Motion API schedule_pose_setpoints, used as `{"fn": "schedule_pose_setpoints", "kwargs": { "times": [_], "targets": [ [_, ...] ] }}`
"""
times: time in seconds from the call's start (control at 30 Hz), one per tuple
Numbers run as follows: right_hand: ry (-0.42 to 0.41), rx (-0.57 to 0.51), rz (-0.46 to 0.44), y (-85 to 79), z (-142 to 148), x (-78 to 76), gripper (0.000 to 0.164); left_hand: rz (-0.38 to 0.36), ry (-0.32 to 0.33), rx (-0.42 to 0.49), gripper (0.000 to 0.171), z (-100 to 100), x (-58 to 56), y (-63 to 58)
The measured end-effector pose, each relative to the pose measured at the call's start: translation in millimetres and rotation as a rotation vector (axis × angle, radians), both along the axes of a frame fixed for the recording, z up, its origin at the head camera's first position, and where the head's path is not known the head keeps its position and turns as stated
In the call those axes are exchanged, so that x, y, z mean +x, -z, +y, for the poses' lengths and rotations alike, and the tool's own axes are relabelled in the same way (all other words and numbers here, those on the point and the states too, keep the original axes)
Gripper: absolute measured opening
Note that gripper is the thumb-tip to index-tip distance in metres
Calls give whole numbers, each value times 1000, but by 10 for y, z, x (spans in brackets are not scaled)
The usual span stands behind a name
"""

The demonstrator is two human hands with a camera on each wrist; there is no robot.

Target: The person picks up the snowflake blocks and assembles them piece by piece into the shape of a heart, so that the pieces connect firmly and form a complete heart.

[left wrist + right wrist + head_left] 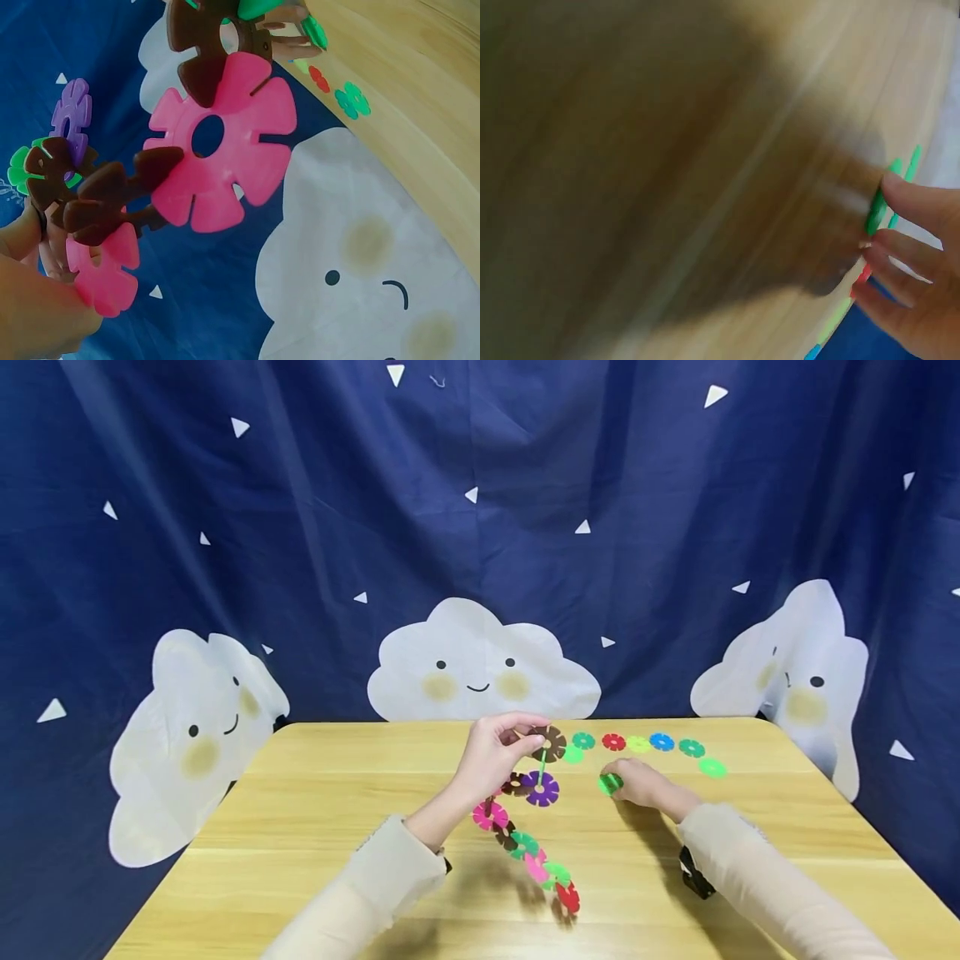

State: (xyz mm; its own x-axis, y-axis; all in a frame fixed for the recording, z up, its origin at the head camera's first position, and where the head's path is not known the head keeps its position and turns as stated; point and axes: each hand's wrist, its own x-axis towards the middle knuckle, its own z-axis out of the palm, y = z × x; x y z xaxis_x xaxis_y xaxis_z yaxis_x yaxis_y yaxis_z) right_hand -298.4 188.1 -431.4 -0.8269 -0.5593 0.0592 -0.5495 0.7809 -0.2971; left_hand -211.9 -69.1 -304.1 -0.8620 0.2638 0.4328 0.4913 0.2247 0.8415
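My left hand (491, 760) pinches a brown notched disc (553, 745) at the top of a linked chain of snowflake discs, held above the table. Below it an edge-on green disc (543, 767) joins a purple disc (542, 789). From there the chain runs through brown, pink and green discs down to a red disc (567, 897). The left wrist view shows a large pink disc (262, 165) of the chain up close. Over the table to the right, my right hand (641, 781) holds a loose green disc (609, 784) between thumb and fingers.
Along the wooden table's (337, 827) far side lies a curved row of loose discs, among them red (613, 742), yellow (638, 744), blue (662, 742) and light green (712, 767). A dark blue curtain (480, 543) with clouds hangs behind.
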Motion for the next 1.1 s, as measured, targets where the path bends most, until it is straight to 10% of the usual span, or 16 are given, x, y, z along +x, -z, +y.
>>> {"fn": "schedule_pose_setpoints", "kwargs": {
  "times": [0.37, 0.6, 1.1],
  "targets": [
    [1, -66, -57, 35, 11, 14, 44, 15, 5, 3, 18, 6, -14, -1],
    [20, -122, -76, -7, 37, 44, 20, 6, 8, 8, 19, 17, -15, 7],
    [-82, -796, 412, -832, -409, 636, 24, 3, -36, 3, 17, 9, -37, 5]
  ]
}}
